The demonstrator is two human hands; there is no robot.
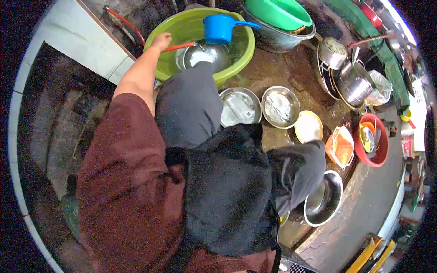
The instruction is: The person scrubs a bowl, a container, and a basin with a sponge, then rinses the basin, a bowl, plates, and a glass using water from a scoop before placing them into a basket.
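My left hand [161,42] is closed on a red hose [180,47] at the left rim of a large olive-green basin [248,52]. The hose's end points into the basin, and my wrist covers part of it. Inside the basin lies a round metal pan [218,54] with bright water or glare in it. A blue dipper [218,29] with a long handle is at the basin's far side. My right hand is out of view. My knees and dark clothing hide much of the near floor.
Two metal pans [240,107] and a yellow-rimmed bowl [309,126] stand on the wet floor. An orange basket [340,145], a red tub [382,152] and a steel bowl [324,198] are to the right. Metal pots [354,84] stand beyond; a bright green basin [277,13] is at the back.
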